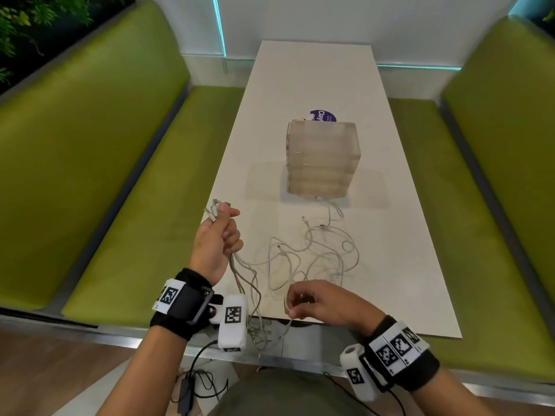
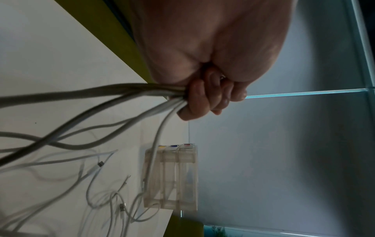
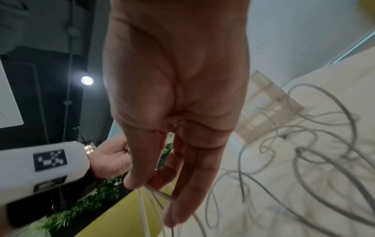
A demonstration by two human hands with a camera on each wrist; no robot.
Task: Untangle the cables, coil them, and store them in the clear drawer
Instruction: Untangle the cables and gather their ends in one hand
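A: What were the big pieces in the scene?

B: Two green benches, the left bench point(image 1: 99, 163) and the right bench point(image 1: 495, 181), with one long white table point(image 1: 303, 82) between them running to the far wall.

A: And on the table?

B: One clear drawer unit point(image 1: 322, 159) stood near the middle, a stack of see-through drawers, all pushed in as far as I could tell. One round purple sticker point(image 1: 322, 115) showed just behind it on the far side.

A: Where were the cables?

B: The white cables point(image 1: 315, 253) lay in one loose tangle on the near half of the table, between the drawer unit and the near edge, and some strands hung over that edge. I could not count them exactly. One strand ran up to the foot of the drawer unit.

A: The hands?

B: The left hand point(image 1: 216, 240) was raised at the table's near left corner, fist clenched round a bundle of cable ends; in the left wrist view about five cords left the fist, and several plugs point(image 1: 216, 205) stuck out above the thumb. The right hand point(image 1: 319, 300) was over the near edge, thumb and forefinger pinching one thin strand, the other fingers loosely curled.

A: Anything smaller?

B: Each wrist carried one black strap with white marker blocks.
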